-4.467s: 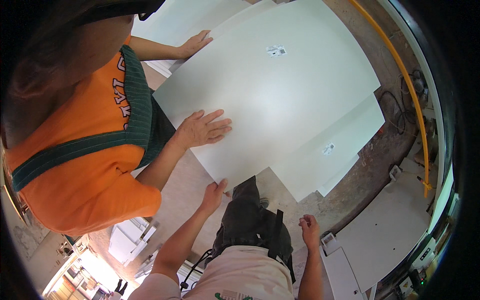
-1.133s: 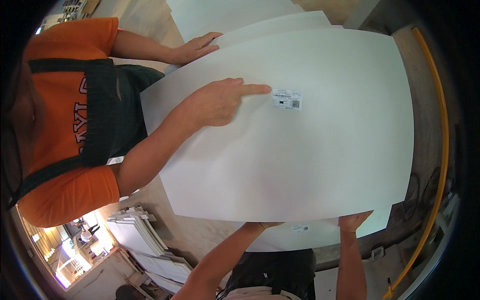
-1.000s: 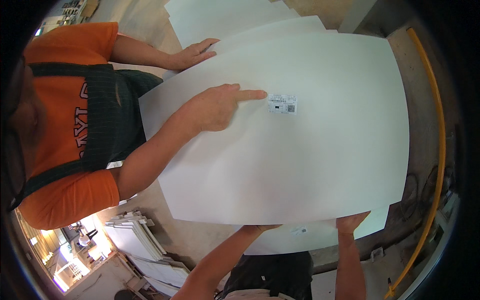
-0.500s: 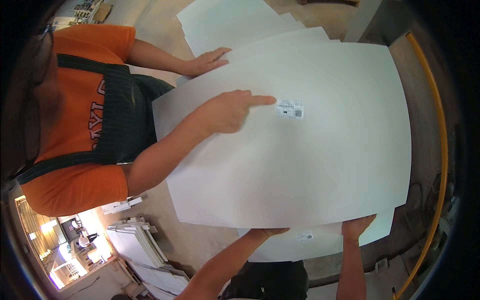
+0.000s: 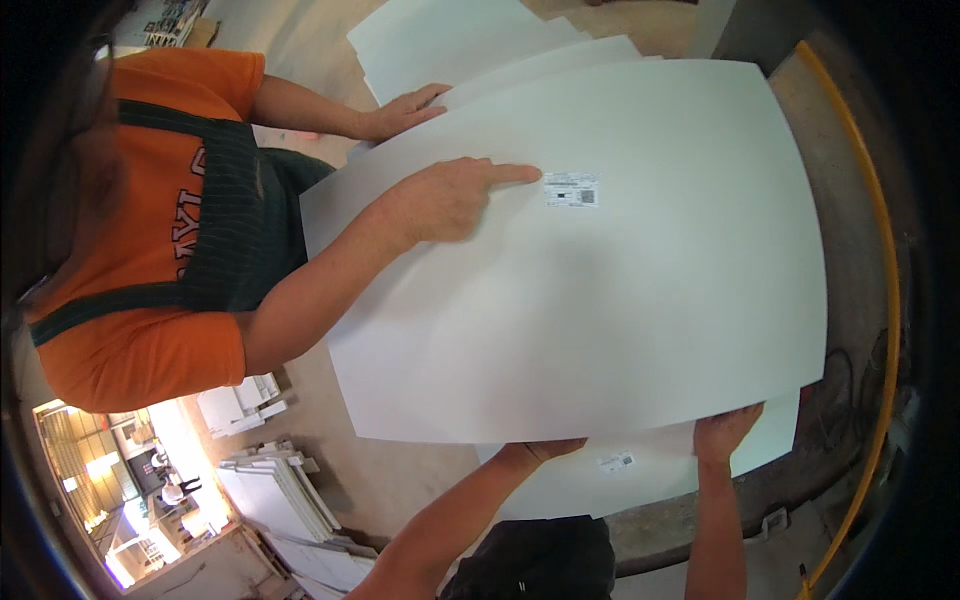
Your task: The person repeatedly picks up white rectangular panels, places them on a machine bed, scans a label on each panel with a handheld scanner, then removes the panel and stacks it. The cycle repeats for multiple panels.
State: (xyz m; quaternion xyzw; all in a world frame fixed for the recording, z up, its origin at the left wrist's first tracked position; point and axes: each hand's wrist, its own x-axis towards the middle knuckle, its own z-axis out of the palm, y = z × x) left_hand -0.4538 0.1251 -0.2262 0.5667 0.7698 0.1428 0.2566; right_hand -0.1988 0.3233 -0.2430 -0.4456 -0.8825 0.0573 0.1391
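A large white panel [image 5: 640, 300] fills the middle of the view, with a small printed label [image 5: 571, 192] on its upper face. Along its near edge, my left hand [image 5: 548, 449] grips it, the fingers partly hidden beneath. My right hand [image 5: 728, 432] is closed on the same edge, farther right. Below that edge another white panel [image 5: 660, 470] sticks out, bearing its own label [image 5: 616, 462]. A co-worker's extended finger [image 5: 515, 174] points at the upper label's left side, while that person's other hand [image 5: 405, 112] rests at the panel's far left edge.
More white panels [image 5: 450, 45] lie beyond the far edge. The co-worker, in an orange shirt [image 5: 150, 345] and dark striped apron [image 5: 240, 235], stands at the left. Stacked boards [image 5: 280, 490] lean at lower left. A yellow strip [image 5: 880, 220] curves along the floor at right.
The panel's near right part and my right hand appear slightly higher and farther right in the picture, as the whole view shifts a little. The co-worker's finger stays beside the label.
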